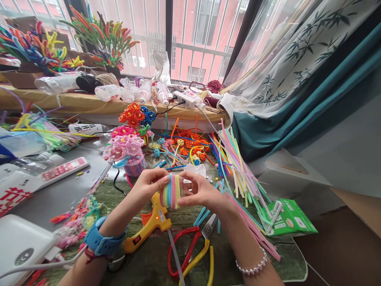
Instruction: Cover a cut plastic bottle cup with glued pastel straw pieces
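Between my two hands is a small cylinder wrapped in striped pipe cleaners (172, 191), with yellow, blue, pink and brownish bands. What looks like clear plastic shows at its right end. My left hand (150, 183) grips the left side, thumb on top. From the right, my right hand (204, 192) pinches the other side with thumb and fingers. Just below lies a yellow hot glue gun (153, 224) with an orange light on and a glue stick in its back. Scissors (193, 250) with red and yellow handles lie beneath my right wrist.
A striped pot of pipe-cleaner flowers (135, 165) stands behind my left hand. Loose pipe cleaners (238, 163) spread along the right, near a green packet (293, 217). Orange flower pieces (190, 141) lie at the back. A white device (25, 246) sits left; bottles (144, 93) line the sill.
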